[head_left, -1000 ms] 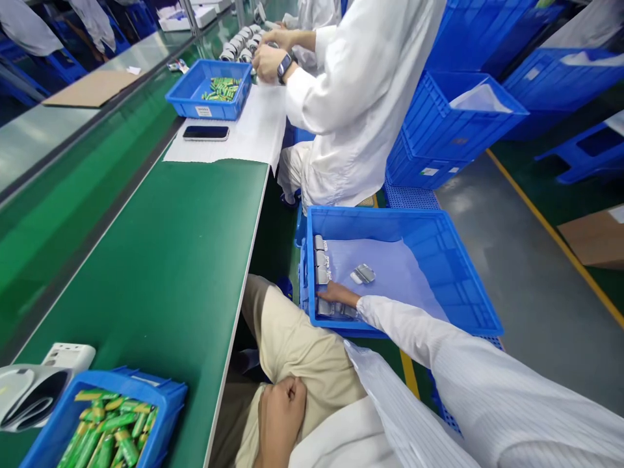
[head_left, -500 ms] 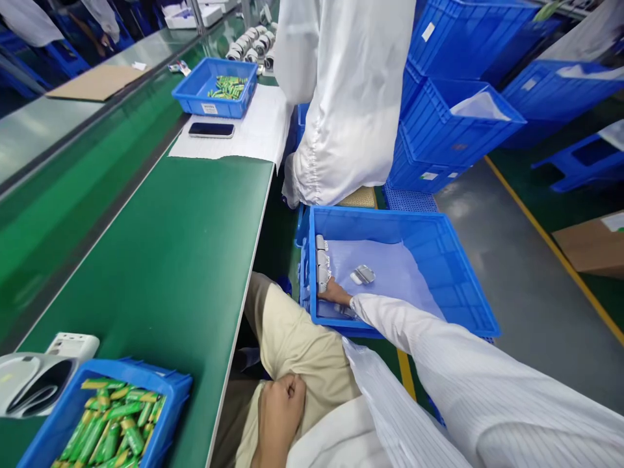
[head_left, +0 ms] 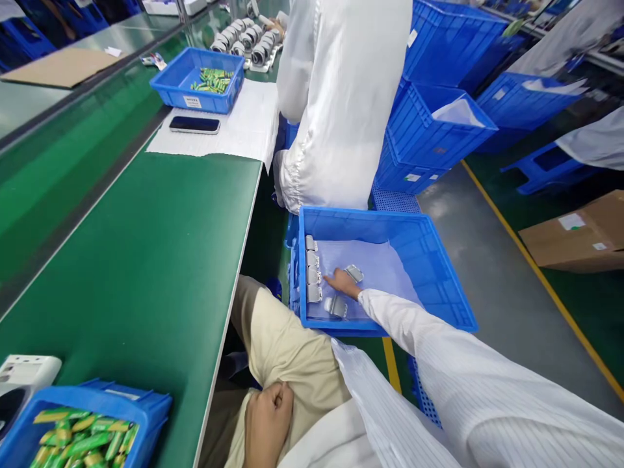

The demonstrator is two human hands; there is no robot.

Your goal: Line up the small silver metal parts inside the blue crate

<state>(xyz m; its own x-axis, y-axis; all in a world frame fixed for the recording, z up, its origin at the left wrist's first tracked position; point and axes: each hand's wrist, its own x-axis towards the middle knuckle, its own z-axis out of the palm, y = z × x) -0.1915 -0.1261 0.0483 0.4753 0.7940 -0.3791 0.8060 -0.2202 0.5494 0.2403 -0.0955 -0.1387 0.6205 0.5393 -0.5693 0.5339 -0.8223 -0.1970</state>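
Inside a blue crate (head_left: 448,286) beside my leg, my right hand (head_left: 344,283) is over the white liner sheet (head_left: 385,260), index finger stretched toward the left wall and nothing visibly gripped. Right by its knuckles lies a loose grey-and-white part (head_left: 354,273); whether they touch I cannot tell. Another such part (head_left: 336,307) rests nearer the crate's front edge. Several similar parts stand in a row (head_left: 313,276) along the left wall. My left hand (head_left: 269,419) rests on my thigh, fingers curled closed, with nothing seen in it.
On the green table (head_left: 160,260) at left are a blue bin (head_left: 158,406) of green-and-yellow batteries, a phone (head_left: 195,125) and another battery bin (head_left: 170,91). A co-worker in a white coat (head_left: 346,110) sits ahead. Stacked blue crates (head_left: 429,123) and a cardboard box (head_left: 575,237) stand right.
My right hand has left the row of parts at the crate's left wall and moved right, beside the loose part. The view has shifted a little; my left hand stays on my thigh.
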